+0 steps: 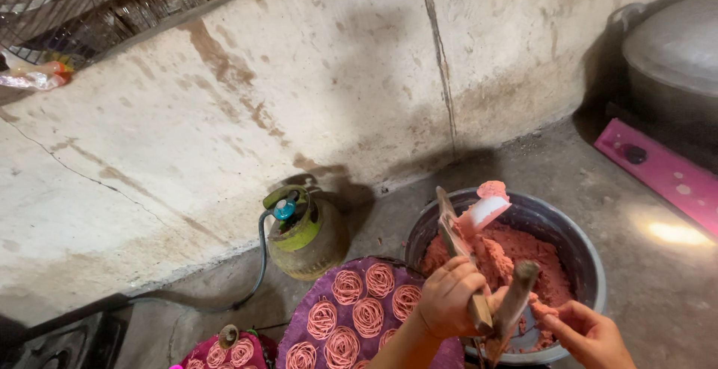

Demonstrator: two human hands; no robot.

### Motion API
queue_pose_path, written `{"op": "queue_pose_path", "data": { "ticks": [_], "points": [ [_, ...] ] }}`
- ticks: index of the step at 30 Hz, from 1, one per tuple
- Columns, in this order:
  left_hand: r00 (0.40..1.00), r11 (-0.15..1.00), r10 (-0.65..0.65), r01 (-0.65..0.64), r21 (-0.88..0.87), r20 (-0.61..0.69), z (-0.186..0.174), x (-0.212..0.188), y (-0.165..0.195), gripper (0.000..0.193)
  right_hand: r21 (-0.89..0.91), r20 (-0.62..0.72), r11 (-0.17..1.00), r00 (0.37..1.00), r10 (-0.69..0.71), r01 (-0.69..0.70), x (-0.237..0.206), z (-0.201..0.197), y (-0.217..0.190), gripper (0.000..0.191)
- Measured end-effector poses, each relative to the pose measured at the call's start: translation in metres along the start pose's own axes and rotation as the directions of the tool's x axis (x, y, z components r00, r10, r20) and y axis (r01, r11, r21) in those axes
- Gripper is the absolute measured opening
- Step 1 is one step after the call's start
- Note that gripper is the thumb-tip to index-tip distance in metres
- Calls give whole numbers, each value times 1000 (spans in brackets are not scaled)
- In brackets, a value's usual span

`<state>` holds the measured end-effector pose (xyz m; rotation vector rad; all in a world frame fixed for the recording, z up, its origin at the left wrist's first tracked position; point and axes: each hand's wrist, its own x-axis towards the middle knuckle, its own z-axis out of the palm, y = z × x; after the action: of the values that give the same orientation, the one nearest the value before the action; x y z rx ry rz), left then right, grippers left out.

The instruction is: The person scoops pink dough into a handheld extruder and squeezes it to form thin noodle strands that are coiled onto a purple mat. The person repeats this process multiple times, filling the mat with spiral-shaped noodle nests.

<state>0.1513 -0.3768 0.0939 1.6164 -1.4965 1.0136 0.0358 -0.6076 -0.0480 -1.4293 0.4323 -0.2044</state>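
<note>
Rough floor-level kitchen: stained concrete wall [336, 77], gas cylinder [303, 234], pink stove [662, 171], dough bowl [576, 242].

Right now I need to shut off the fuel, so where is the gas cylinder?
In the head view, the small green gas cylinder stands on the floor against the concrete wall, left of the metal bowl of pink dough and just behind the purple tray.

Left hand [447, 300] grips wooden press [467, 264] over bowl [583, 249] of pink dough [523, 253].
</note>
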Motion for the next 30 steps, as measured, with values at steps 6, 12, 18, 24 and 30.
{"op": "queue_pose_path", "data": {
  "ticks": [6, 12, 18, 24, 30],
  "points": [
    [991, 982, 124, -131, 139, 59, -9, -3, 2, 15, 72, 85, 997, 996, 24, -31, -6, 0, -10, 25],
    [982, 985, 147, -157, 76, 116, -16, 0, 5, 16, -503, -182, 836, 919, -350, 219, -12, -26, -96, 28],
    [987, 994, 106, -104, -17, 125, -22, -1, 15, 22, -992, -110, 110, 809, -577, -56, -7, -10, -150, 29],
    [934, 799, -354, 331, -502, 53, -56, -12, 18, 22, -988, -140, 86, 975, -171, -127, 64, -23, -122, 37],
    [848, 538, -522, 246, -806, -90, -128, -22, -1, 31, -319, 229, 948, 970, 81, -4, 49, 14, -72, 65]
  ]
}}
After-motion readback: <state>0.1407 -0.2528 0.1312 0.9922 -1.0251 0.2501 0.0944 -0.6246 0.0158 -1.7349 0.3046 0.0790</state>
